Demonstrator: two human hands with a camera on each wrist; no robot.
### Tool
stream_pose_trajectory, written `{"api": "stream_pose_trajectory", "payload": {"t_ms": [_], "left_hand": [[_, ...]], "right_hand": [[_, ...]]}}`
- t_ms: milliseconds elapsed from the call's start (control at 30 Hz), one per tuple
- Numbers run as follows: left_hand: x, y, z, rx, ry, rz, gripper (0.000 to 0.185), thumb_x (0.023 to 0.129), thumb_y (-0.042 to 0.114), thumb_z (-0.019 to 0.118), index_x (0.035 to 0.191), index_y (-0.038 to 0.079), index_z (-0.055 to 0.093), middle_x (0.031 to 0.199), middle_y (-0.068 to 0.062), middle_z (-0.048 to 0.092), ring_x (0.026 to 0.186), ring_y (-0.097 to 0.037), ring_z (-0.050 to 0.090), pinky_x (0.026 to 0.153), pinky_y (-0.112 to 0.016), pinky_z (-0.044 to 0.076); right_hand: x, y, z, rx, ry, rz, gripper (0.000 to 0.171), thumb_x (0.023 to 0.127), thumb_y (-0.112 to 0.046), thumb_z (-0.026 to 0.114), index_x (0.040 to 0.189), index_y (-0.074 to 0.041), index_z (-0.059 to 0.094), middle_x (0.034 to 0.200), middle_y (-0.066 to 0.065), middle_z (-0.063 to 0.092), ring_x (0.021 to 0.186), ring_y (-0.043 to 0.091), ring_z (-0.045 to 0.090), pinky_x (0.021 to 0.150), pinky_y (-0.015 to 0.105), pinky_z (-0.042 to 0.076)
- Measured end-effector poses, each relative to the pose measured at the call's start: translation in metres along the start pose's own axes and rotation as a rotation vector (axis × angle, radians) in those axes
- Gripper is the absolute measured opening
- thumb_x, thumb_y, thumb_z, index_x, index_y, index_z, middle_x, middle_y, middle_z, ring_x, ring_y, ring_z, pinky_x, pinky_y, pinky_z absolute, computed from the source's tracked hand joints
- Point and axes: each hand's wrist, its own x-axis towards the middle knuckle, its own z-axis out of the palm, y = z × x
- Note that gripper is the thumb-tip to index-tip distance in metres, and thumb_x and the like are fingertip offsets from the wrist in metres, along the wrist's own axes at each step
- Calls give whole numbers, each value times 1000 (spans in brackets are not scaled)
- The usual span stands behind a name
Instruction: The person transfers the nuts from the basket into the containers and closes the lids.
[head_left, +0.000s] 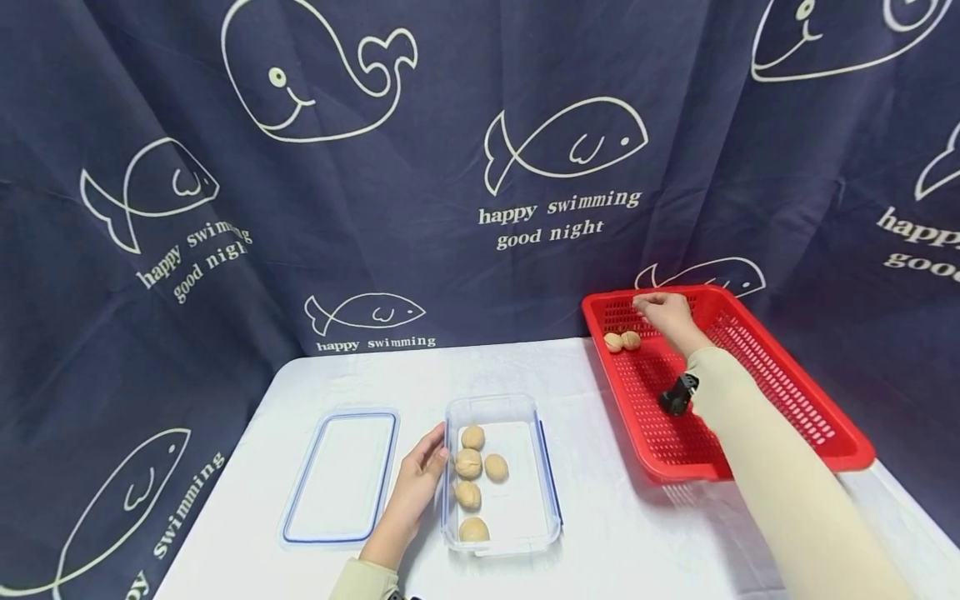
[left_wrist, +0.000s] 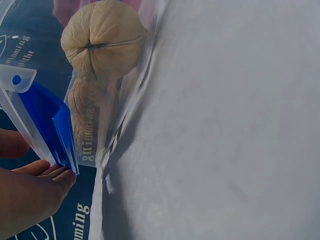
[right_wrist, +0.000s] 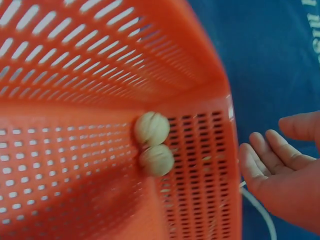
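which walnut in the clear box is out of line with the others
The lone walnut toward the middle of the clear box; the other four walnuts form a row along its left side.

A navy fish-print curtain point(head_left: 450, 250) hangs behind a white table point(head_left: 592, 517).

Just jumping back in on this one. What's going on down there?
A person's left hand grips the side of a clear container with five walnuts in it. Their right hand, apparently empty with its fingers loose, is over the far end of the red basket, near two walnuts in its corner. The container's lid is off, lying on the table.
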Motion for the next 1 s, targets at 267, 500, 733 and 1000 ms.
{"api": "stream_pose_trajectory", "payload": {"t_ms": [267,500,733,1000], "left_hand": [[-1,-1,1,-21,-9,7,49,100,7,47,145,-6,33,148,-26,35,139,-37,31,114,-33,26],[0,-1,0,-24,-11,12,48,100,6,46,145,-6,33,148,-26,35,139,-37,31,114,-33,26],[-1,-2,0,-26,-14,0,49,100,8,47,145,-6,32,148,-25,35,139,-36,31,114,-33,26],[-1,-1,-1,-1,-12,-3,50,101,11,47,146,-5,32,149,-24,35,139,-36,31,114,-34,27]], "right_hand": [[8,26,2,28,-24,134,48,98,-15,45,137,12,43,138,29,45,121,35,47,100,36,47],[10,42,2,92,-85,211,52,100,-14,39,144,11,30,149,28,31,135,36,34,113,44,35],[12,60,6,134,-101,248,54,100,-15,39,146,11,25,149,28,30,126,31,41,111,40,39],[20,71,17,129,-121,252,55,98,-11,41,146,11,25,152,28,26,132,33,36,111,40,38]]}}
